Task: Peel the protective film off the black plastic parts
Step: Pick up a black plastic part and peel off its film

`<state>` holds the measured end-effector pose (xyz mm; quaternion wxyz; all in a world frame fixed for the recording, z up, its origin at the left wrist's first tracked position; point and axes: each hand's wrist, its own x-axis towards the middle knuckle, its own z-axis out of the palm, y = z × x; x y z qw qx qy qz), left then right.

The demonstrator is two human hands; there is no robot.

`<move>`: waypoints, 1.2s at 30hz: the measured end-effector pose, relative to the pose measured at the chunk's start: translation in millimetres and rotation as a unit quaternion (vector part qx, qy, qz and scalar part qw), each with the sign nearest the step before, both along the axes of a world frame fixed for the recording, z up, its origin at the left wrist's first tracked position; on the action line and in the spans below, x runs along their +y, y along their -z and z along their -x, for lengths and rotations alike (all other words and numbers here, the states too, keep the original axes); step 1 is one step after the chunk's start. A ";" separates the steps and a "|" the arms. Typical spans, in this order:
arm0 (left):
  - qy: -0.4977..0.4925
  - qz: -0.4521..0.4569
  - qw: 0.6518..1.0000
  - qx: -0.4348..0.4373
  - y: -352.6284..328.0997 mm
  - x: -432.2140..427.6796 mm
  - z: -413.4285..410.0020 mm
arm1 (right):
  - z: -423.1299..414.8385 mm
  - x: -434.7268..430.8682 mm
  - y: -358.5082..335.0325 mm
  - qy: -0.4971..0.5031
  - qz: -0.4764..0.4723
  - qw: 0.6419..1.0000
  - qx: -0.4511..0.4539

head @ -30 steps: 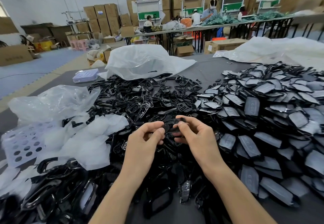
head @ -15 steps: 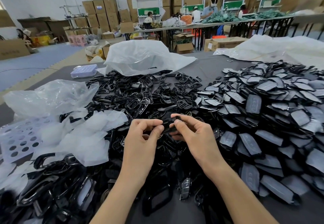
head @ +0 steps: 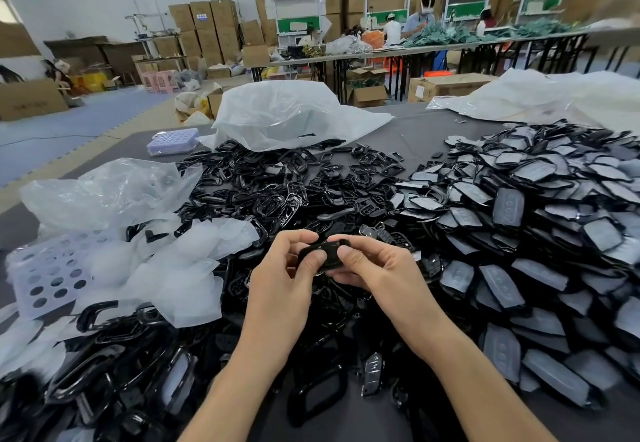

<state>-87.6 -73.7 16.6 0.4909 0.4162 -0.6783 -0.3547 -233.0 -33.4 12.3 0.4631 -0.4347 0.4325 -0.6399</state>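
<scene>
Both forearms extend forward above the dark grey table (head: 408, 137). The left hand (head: 282, 279) and right hand (head: 375, 268) meet at centre, fingers curled, thumbs on top, pinching one small glossy black plastic part (head: 323, 254) between them, raised above the heap of bare black plastic frames (head: 277, 192)

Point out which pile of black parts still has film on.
The right-hand pile: its parts carry greyish film; the middle pile is bare glossy frames.
</scene>
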 end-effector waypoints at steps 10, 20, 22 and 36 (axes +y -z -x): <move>-0.086 0.147 0.950 -0.262 -24.3 -52.4 -40.3 | 3.2 -6.6 10.3 0.092 -0.026 0.989 0.114; -0.105 0.063 0.834 -0.537 -46.4 -107.6 -77.1 | 6.3 -8.2 9.7 0.099 -0.015 0.994 0.053; -0.107 0.078 0.832 -0.539 -47.1 -103.6 -77.2 | 5.9 -8.1 9.5 0.099 -0.013 0.994 0.051; -0.075 0.080 0.941 -0.322 -41.0 -80.4 -84.6 | 6.1 -5.3 5.1 0.112 -0.011 0.993 0.026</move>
